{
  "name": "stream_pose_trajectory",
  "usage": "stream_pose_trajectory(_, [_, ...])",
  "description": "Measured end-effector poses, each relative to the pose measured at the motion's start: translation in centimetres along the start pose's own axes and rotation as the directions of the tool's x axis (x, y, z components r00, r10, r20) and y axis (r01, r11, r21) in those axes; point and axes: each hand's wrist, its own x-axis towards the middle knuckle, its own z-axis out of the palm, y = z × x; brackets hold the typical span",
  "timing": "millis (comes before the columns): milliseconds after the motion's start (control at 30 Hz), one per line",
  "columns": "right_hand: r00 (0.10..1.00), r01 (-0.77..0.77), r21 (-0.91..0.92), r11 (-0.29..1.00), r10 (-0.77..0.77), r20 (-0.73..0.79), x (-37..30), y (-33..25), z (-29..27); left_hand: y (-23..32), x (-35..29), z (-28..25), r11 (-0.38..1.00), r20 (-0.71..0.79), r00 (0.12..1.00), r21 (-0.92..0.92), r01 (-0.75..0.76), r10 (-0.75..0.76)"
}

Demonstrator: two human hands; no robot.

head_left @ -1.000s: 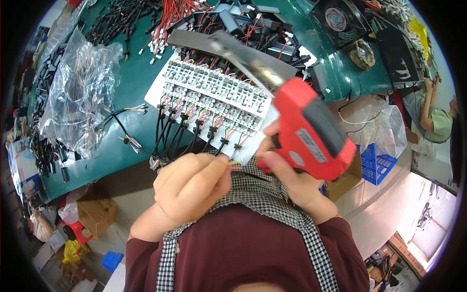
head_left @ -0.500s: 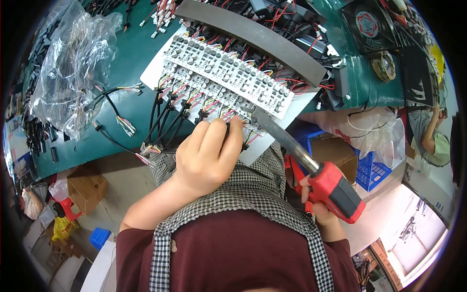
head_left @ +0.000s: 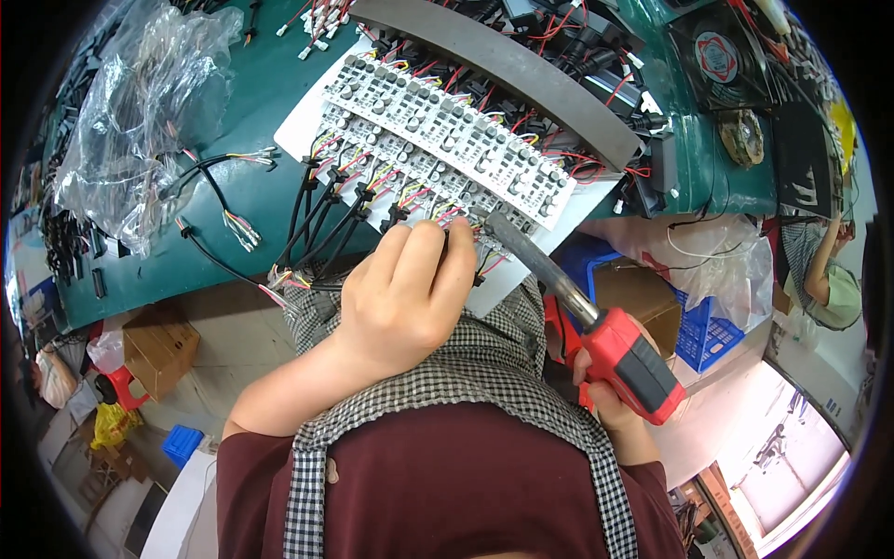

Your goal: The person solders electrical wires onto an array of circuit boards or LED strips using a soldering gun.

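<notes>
A panel of white circuit boards (head_left: 456, 130) lies slanted on a white sheet (head_left: 300, 129), with coloured wires and black cables (head_left: 300, 210) along its near edge. My left hand (head_left: 396, 293) is pinched at that edge, closed on a black cable whose coloured wire ends meet the board. Its fingers partly hide the cable. Round the handle of a red and black soldering gun (head_left: 638, 366) my right hand (head_left: 605, 396) is wrapped, mostly behind the tool. The gun's metal barrel points up and left, its tip at the board beside my left fingertips.
A grey curved bar (head_left: 521, 70) lies across the panel's far side, before black parts and red wires. Left on the green table (head_left: 233, 112) are a clear plastic bag (head_left: 140, 121) and loose cables. A fan (head_left: 717, 58) stands far right, above a blue crate (head_left: 708, 335).
The view has shifted slightly, so the boards sit a little farther right and lower. My left hand keeps its pinch, and the gun's tip stays at the board's near edge.
</notes>
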Motion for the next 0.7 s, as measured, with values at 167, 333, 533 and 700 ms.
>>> stream_pose_trajectory(167, [0.99,0.131,-0.139,0.982,-0.122,0.067,0.5,0.6,-0.5,0.1,0.1,-0.1,1.0,0.039,0.999,0.014,0.002,-0.003])
stream_pose_trajectory(333, [0.999,-0.044,0.056,0.997,0.045,-0.017,-1.0,1.2,-0.2,0.2,0.1,-0.1,1.0,0.044,0.999,0.026,0.007,-0.008])
stream_pose_trajectory(533, [0.999,0.05,-0.041,0.998,-0.051,-0.017,0.1,0.3,-0.2,0.2,0.2,-0.1,1.0,0.05,0.999,0.026,0.004,-0.005])
stream_pose_trajectory(700, [0.962,0.273,-0.201,0.941,-0.262,0.081,1.6,0.4,-0.6,0.2,0.2,-0.2,0.999,0.052,0.999,0.033,0.009,-0.011])
